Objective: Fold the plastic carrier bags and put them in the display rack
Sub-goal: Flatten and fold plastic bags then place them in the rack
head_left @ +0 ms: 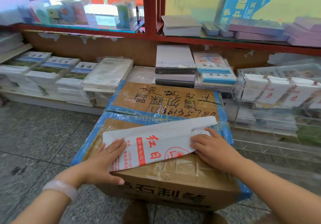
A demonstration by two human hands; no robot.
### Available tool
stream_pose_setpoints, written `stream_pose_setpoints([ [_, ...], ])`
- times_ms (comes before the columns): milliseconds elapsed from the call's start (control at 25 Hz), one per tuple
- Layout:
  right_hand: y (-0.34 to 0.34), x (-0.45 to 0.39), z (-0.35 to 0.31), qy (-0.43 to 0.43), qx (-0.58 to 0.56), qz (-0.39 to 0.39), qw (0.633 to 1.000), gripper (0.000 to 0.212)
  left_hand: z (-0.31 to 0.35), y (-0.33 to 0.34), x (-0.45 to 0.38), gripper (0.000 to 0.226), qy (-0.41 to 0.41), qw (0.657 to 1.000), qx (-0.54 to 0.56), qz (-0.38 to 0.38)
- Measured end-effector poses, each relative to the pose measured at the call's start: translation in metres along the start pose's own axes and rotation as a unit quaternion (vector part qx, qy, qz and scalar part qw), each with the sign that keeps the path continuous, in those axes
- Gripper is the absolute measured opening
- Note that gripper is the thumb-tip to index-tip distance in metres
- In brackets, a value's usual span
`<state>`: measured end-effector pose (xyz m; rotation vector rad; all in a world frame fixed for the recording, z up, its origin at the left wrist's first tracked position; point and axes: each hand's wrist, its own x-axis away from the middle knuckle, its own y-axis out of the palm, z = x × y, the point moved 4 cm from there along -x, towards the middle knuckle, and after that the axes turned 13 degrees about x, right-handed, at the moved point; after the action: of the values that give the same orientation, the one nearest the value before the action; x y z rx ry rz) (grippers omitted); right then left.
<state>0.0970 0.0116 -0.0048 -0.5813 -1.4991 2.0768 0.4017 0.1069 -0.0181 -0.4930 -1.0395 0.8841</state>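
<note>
On top of the taped cardboard box (pixel 166 100), toward its near edge, your left hand (pixel 102 161) and right hand (pixel 211 148) press flat, fingers straight, on the half-folded white carrier bag (pixel 156 140); folding step underway, next likely crease over again, then rack.

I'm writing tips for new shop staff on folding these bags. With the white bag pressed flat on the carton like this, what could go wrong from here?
1. The carrier bag overhangs the near edge of the cardboard carton; once the left hand or right hand lifts, the slick plastic may slide off or spring open.
2. The carton's top is ridged with wrinkled tape, so creases may come out uneven.
</note>
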Motion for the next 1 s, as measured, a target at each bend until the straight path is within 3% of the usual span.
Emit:
stream_pose_setpoints([
  [80, -0.006, -0.008, -0.001, 0.024, -0.067, 0.017, 0.997, 0.025, 0.002, 0.001, 0.001, 0.133, 0.004, 1.000, -0.012, -0.002],
  [160, -0.006, -0.013, 0.010, 0.102, -0.194, -0.019, 0.975, 0.016, 0.001, 0.000, -0.002, 0.118, -0.010, 1.000, -0.002, 0.026],
  [320, -0.013, -0.013, 0.028, 0.144, -0.340, -0.043, 0.928, 0.017, -0.005, -0.007, -0.004, 0.072, 0.027, 0.985, 0.134, 0.101],
  [400, -0.014, -0.005, 0.035, 0.138, -0.366, -0.067, 0.918, 0.015, -0.004, -0.012, -0.003, 0.032, 0.034, 0.963, 0.224, 0.143],
  [480, -0.012, 0.000, 0.036, 0.128, -0.367, -0.089, 0.917, 0.007, -0.001, -0.021, -0.002, 0.041, 0.050, 0.943, 0.270, 0.190],
  [600, -0.007, -0.003, 0.021, 0.074, -0.322, -0.130, 0.935, 0.020, -0.003, -0.027, -0.006, 0.027, 0.038, 0.938, 0.297, 0.178],
  [680, -0.003, -0.005, 0.015, 0.089, -0.324, -0.158, 0.928, 0.023, -0.001, -0.031, -0.005, 0.016, 0.024, 0.921, 0.337, 0.196],
  [840, 0.002, -0.005, 0.015, 0.190, -0.413, -0.179, 0.872, 0.032, 0.000, -0.033, -0.004, 0.011, -0.036, 0.826, 0.482, 0.291],
  [920, 0.005, -0.007, 0.013, 0.225, -0.429, -0.180, 0.856, 0.042, -0.004, -0.030, -0.010, 0.012, -0.062, 0.811, 0.465, 0.349],
  [1000, 0.009, -0.010, 0.013, 0.246, -0.355, -0.173, 0.885, 0.037, -0.007, -0.029, -0.016, 0.016, -0.096, 0.831, 0.363, 0.410],
])
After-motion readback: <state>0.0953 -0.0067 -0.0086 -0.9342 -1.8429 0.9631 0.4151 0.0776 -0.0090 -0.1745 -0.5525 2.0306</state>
